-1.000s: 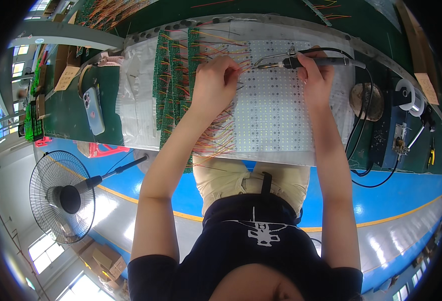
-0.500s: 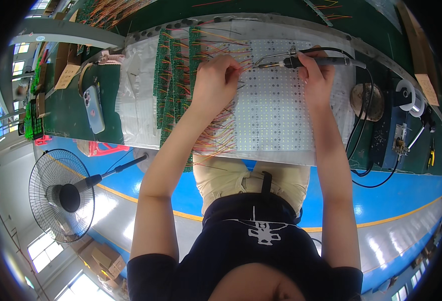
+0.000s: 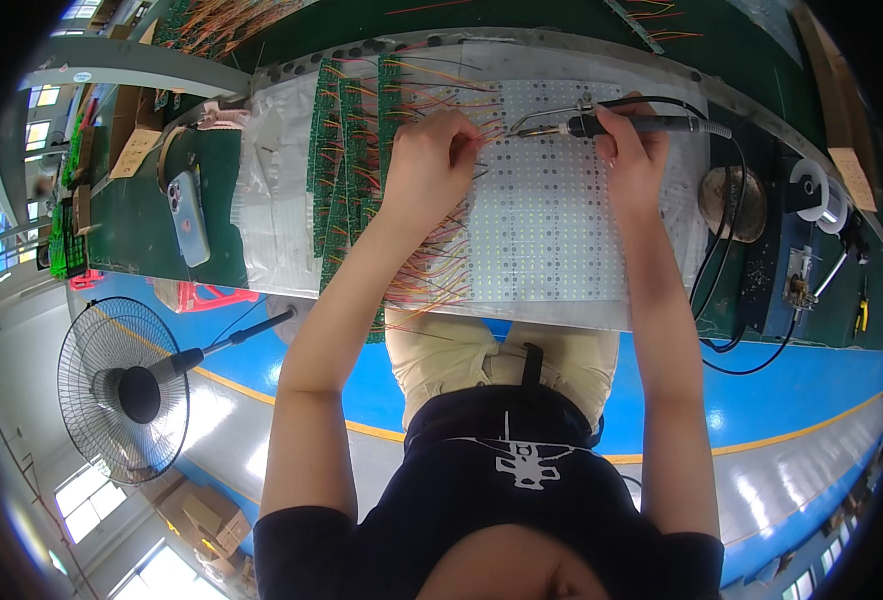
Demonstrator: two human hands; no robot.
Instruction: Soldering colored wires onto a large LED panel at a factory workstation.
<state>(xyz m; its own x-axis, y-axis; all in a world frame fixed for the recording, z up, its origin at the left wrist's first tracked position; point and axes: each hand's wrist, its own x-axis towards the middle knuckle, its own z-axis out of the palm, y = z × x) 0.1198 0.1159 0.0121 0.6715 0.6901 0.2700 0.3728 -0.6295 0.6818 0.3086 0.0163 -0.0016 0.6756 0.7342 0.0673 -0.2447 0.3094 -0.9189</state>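
My right hand [image 3: 633, 160] grips a soldering iron [image 3: 583, 125] with a thin metal feed tube beside its tip. The tip points left and sits close over a pale panel [image 3: 541, 225] dotted with rows of small pads. Just left of the tip, my left hand [image 3: 426, 165] is closed in a pinch on a thin wire [image 3: 485, 137]. Where that wire meets the panel is too small to make out. Narrow green circuit boards [image 3: 389, 95] lie in strips to the left, with red and yellow wires [image 3: 431, 280] reaching over the panel's left edge.
At right stand a solder spool [image 3: 811, 190], a round brownish block [image 3: 733, 205] and a dark feeder unit [image 3: 766, 260]; black cables [image 3: 726, 250] loop near my right forearm. A phone [image 3: 188, 218] lies at left. A fan [image 3: 126, 390] stands beyond the table's left front edge.
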